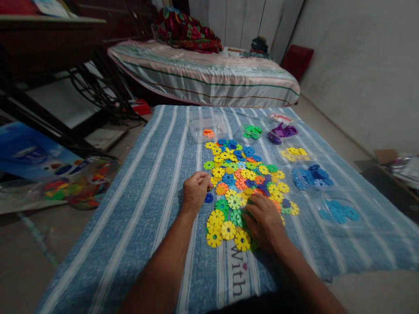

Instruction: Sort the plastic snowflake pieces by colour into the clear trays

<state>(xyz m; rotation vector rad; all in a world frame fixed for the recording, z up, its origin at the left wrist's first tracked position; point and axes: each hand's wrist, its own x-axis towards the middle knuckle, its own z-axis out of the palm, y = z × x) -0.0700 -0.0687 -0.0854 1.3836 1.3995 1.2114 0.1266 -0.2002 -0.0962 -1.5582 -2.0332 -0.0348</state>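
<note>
1. Left hand (195,190) is resting on the blue striped cloth (137,218) at the left edge of the pile of discs (244,179), fingers curled in; fingertips are meeting a yellow disc at the pile's edge. Cannot tell whether anything is pinched.
2. Small blue disc (208,198) is lying alone just right of that hand.
3. Right hand (266,222) is lying palm down over the near right part of the pile, fingers spread flat on green and yellow discs; nothing visibly clasped.
4. Pile is sitting mid-cloth, mixed yellow, blue, green, orange.
5. Far and right: clear containers, holding orange pieces (208,132), green pieces (252,131), purple pieces (284,130), yellow pieces (293,152), blue pieces (311,175).
6. Bed (203,74) is standing beyond the cloth.
</note>
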